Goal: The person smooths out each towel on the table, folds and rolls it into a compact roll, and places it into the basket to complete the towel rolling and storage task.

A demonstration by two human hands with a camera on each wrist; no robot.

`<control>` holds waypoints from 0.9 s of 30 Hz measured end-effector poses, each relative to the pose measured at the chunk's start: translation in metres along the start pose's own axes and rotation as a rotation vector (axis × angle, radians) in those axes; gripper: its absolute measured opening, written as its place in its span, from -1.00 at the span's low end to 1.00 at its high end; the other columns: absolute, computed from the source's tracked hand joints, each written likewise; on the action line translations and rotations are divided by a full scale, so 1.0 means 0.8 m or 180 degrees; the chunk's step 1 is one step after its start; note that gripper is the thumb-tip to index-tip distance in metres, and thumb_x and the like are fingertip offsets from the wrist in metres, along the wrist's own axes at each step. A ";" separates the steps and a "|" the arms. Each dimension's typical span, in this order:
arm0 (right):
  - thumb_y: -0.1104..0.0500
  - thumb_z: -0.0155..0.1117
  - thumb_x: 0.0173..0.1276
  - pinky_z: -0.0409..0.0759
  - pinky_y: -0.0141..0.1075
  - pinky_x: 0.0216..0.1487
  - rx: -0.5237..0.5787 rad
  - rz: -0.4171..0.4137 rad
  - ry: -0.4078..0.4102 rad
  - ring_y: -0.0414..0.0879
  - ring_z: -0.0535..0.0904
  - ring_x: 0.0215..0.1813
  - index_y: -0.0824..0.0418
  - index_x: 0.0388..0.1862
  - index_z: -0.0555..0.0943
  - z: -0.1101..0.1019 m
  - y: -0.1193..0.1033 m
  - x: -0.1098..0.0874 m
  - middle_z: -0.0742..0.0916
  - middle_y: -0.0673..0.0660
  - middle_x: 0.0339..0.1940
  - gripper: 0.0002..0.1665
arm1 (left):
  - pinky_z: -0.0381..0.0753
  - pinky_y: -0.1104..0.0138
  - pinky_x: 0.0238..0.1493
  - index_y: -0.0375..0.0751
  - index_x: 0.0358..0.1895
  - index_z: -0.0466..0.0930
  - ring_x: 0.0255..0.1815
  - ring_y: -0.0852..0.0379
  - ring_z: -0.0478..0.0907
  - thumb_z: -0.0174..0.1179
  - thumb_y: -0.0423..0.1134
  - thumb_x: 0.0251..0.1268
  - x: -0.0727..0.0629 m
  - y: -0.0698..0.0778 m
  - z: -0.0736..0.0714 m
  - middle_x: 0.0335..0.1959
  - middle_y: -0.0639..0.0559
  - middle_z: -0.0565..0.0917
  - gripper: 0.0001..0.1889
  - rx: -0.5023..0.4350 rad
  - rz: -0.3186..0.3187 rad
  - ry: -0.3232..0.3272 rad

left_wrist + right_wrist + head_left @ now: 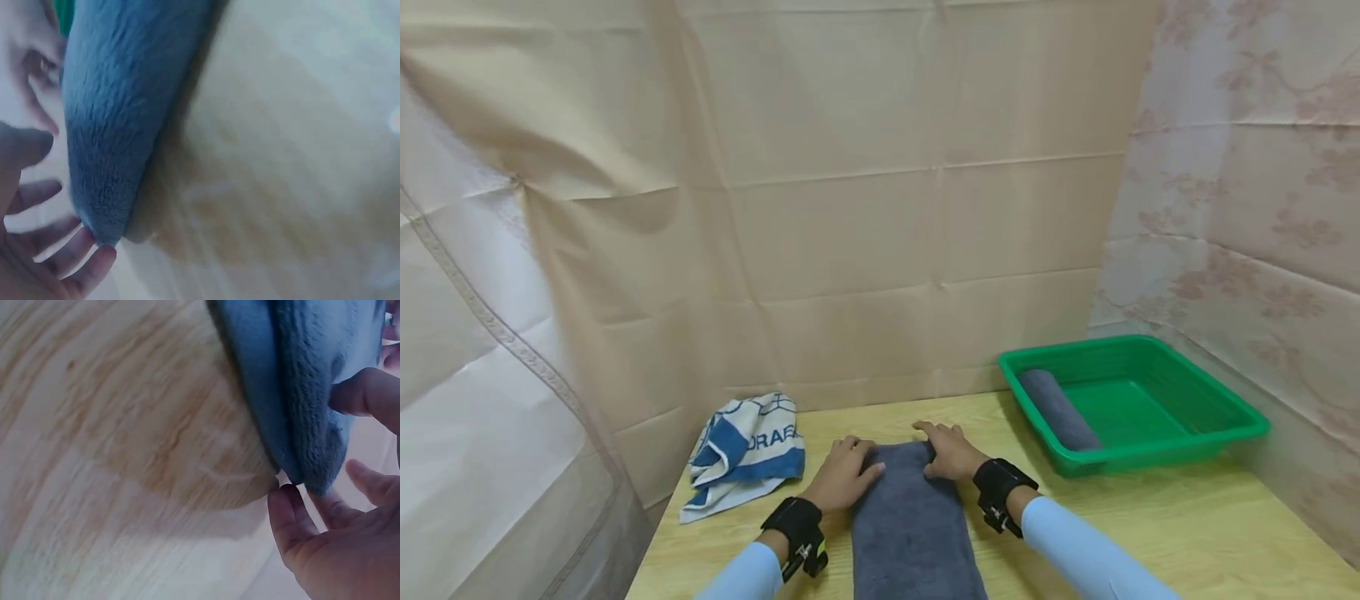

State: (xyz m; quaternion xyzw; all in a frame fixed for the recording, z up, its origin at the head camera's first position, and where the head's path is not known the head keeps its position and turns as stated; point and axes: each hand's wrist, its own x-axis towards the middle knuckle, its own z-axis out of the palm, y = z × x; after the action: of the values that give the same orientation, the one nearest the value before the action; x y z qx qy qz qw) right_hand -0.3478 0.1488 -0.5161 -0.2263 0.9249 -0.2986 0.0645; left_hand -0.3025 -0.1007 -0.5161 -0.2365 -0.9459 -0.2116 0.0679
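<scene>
A grey towel (pixel 910 517), folded into a long strip, lies lengthwise on the table, its near end cut off by the bottom of the head view. At its far left corner, my left hand (pixel 842 475) has fingers spread. In the left wrist view, fingertips (pixel 100 259) meet the corner of the towel (pixel 119 125), with the thumb apart from it. My right hand (pixel 953 452) is at the far right corner. The right wrist view has its thumb (pixel 356 397) over the layered towel (pixel 312 381) and its loosely bent fingers at the corner.
A green plastic basin (pixel 1157 454) stands at the right, with a rolled grey towel (pixel 1060 408) along its left wall. To the left lies a crumpled blue-and-white towel (pixel 748 450). A beige curtain (pixel 850 233) hangs behind the wood-patterned table (pixel 1225 533).
</scene>
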 end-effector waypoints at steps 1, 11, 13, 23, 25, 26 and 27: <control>0.30 0.52 0.26 0.42 0.13 0.19 0.0023 0.0006 -0.0015 0.28 0.39 0.25 0.24 0.54 0.35 -0.001 -0.001 0.001 0.58 0.29 0.25 -0.10 | 0.52 -0.06 0.08 -0.25 0.30 0.56 0.12 -0.19 0.47 0.16 -0.03 0.58 0.005 -0.004 0.001 0.14 -0.23 0.57 -0.56 0.0022 -0.0076 0.0092; 0.25 0.45 0.38 0.56 0.08 0.18 0.0038 -0.0048 0.0107 0.26 0.61 0.15 0.44 0.29 0.55 0.012 -0.004 0.011 0.70 0.31 0.11 -0.45 | 0.61 -0.07 0.03 -0.53 0.24 0.52 0.05 -0.34 0.58 0.41 -0.21 0.35 0.024 -0.027 -0.002 0.00 -0.36 0.64 -0.45 -0.0524 -0.0600 -0.0049; 0.29 0.47 0.34 0.62 0.03 0.04 0.0071 -0.0076 0.0120 0.21 0.65 0.05 0.42 0.17 0.63 0.012 -0.004 0.013 0.72 0.27 0.03 -0.55 | 0.62 -0.04 0.04 -0.50 0.22 0.55 0.07 -0.31 0.58 0.42 -0.19 0.34 0.026 -0.031 -0.002 0.03 -0.33 0.64 -0.47 -0.0606 -0.0650 -0.0157; 0.40 0.51 0.24 0.52 -0.12 -0.19 0.0241 -0.0450 0.0198 -0.05 0.56 -0.22 0.13 -0.27 0.56 0.002 0.010 0.004 0.62 -0.03 -0.29 -0.70 | 0.62 0.01 -0.03 -0.32 -0.05 0.66 -0.05 -0.17 0.62 0.47 -0.33 0.26 0.035 -0.035 -0.002 -0.07 -0.17 0.67 -0.73 -0.0913 -0.0726 -0.0340; 0.42 0.52 0.22 0.52 -0.13 -0.18 0.0244 -0.0563 0.0245 -0.05 0.59 -0.18 0.11 -0.28 0.55 0.004 0.015 0.001 0.64 -0.05 -0.28 -0.67 | 0.62 -0.01 0.02 -0.35 0.00 0.67 0.03 -0.23 0.62 0.46 -0.34 0.26 0.034 -0.036 -0.003 -0.02 -0.20 0.68 -0.71 -0.0938 -0.0644 -0.0427; 0.43 0.52 0.20 0.52 -0.13 -0.18 0.0257 -0.0616 0.0272 -0.04 0.60 -0.17 0.11 -0.29 0.54 0.004 0.016 0.000 0.64 -0.06 -0.28 -0.66 | 0.62 -0.02 0.02 -0.36 0.02 0.68 0.04 -0.23 0.62 0.45 -0.35 0.27 0.033 -0.038 -0.003 -0.01 -0.20 0.69 -0.71 -0.0959 -0.0583 -0.0473; 0.43 0.53 0.19 0.52 -0.14 -0.18 0.0269 -0.0655 0.0293 -0.05 0.60 -0.17 0.10 -0.31 0.54 0.005 0.018 -0.001 0.65 -0.06 -0.29 -0.65 | 0.62 -0.01 0.00 -0.36 0.01 0.69 0.01 -0.21 0.63 0.43 -0.36 0.28 0.032 -0.040 -0.004 -0.03 -0.19 0.70 -0.73 -0.0979 -0.0516 -0.0520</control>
State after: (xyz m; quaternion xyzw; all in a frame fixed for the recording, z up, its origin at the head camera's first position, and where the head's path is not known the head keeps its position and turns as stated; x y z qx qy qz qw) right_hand -0.3514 0.1573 -0.5274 -0.3032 0.8854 -0.3524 0.0005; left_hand -0.3403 -0.1171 -0.5192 -0.1835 -0.9207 -0.3385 -0.0634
